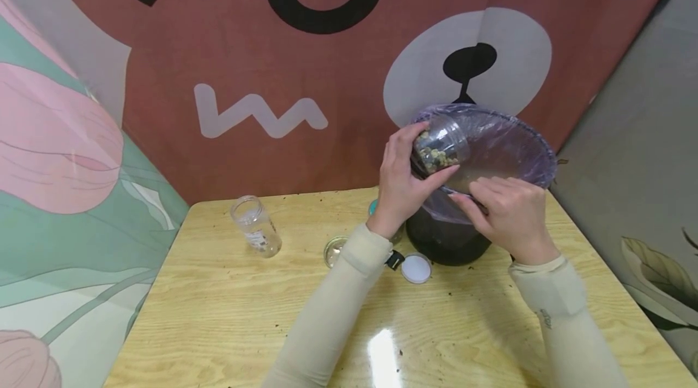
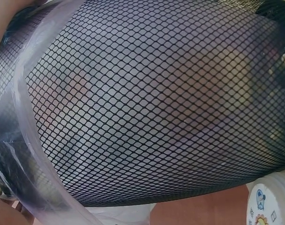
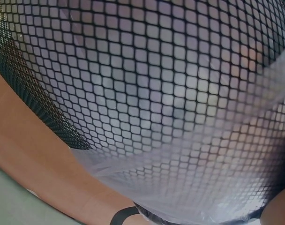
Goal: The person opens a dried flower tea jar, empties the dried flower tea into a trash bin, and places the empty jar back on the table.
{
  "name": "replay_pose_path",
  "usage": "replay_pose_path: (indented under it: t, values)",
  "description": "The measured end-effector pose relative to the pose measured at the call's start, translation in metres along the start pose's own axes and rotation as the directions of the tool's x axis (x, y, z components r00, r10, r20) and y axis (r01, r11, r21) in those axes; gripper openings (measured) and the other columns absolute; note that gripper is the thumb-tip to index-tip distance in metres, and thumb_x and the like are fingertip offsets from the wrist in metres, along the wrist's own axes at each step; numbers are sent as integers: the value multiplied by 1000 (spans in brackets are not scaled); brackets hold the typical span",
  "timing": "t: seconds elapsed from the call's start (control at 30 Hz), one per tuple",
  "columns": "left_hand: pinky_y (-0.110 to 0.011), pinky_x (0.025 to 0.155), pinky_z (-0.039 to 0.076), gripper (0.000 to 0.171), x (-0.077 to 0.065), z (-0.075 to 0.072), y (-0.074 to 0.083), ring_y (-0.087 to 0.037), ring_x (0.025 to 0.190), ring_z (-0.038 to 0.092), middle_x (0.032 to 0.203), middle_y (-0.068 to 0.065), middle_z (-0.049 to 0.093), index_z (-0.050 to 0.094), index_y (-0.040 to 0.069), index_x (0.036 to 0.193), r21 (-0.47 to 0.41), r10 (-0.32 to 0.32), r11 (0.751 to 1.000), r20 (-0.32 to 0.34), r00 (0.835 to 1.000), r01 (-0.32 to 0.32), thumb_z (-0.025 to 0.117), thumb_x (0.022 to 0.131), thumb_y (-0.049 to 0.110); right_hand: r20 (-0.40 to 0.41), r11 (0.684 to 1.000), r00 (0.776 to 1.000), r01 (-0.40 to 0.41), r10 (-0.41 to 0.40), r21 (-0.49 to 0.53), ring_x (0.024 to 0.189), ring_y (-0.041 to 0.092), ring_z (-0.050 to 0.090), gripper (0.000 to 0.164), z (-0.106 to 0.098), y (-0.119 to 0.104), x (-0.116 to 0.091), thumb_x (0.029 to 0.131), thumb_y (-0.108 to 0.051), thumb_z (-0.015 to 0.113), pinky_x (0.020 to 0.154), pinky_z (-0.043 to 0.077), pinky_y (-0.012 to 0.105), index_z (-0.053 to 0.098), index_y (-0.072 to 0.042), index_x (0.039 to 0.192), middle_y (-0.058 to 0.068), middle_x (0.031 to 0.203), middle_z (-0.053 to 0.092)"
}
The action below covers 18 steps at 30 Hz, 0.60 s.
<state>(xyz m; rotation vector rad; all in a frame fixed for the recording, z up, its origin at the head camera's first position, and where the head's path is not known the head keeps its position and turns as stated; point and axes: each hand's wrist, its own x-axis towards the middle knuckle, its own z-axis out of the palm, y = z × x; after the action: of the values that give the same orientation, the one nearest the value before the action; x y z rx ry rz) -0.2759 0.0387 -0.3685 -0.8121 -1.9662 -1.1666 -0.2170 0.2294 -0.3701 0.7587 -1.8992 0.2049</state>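
Note:
A clear plastic jar (image 1: 440, 143) with small yellowish dried pieces and some dark ones inside is in my left hand (image 1: 400, 176). The jar lies tipped on its side, its mouth turned right over the opening of a black mesh trash bin (image 1: 449, 239). A thin purple plastic bag (image 1: 504, 139) lines the bin and folds over its rim. My right hand (image 1: 507, 212) grips the near rim, fingers curled over the bag. The bin leans toward me. Its mesh wall (image 2: 133, 93) fills most of the left wrist view, and likewise the mesh (image 3: 147, 84) in the right wrist view.
An uncapped clear jar (image 1: 256, 227) stands at the left of the wooden table (image 1: 234, 315). A round lid (image 1: 335, 251) and a white lid (image 1: 416, 268) lie near my left forearm. Something teal-topped (image 1: 373, 207) is partly hidden behind my left wrist. A patterned cloth (image 1: 272, 163) hangs behind.

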Motion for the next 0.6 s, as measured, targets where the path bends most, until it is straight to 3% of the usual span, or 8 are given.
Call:
replay_pose_path:
  t: [0.27,0.43,0.6]
  values:
    - [-34,108,48,86,1,0,1,-26,126,55,140,-11,53,45,18,149,28,-15,999,13,1000,14,92,78,34,-4,1000,1000,0,0,1,42,8,18,62,-1,-1,1,109,-52,44,45,9,24,35,-14,61,-5,50,28]
    - [-36,108,48,86,2,-2,4,-27,124,53,142,-10,53,45,18,151,35,-35,999,54,998,33,91,80,35,-7,1000,1000,5,-5,0,43,8,16,62,-1,-1,2,109,-52,44,46,8,24,35,-14,61,-6,50,27]
    - [-38,106,49,97,2,-3,4,-28,123,53,142,-11,53,38,18,159,58,-54,997,66,996,50,90,80,37,8,1000,1000,0,0,4,43,8,16,62,-1,1,1,108,-53,44,45,8,24,36,-13,61,-5,50,27]
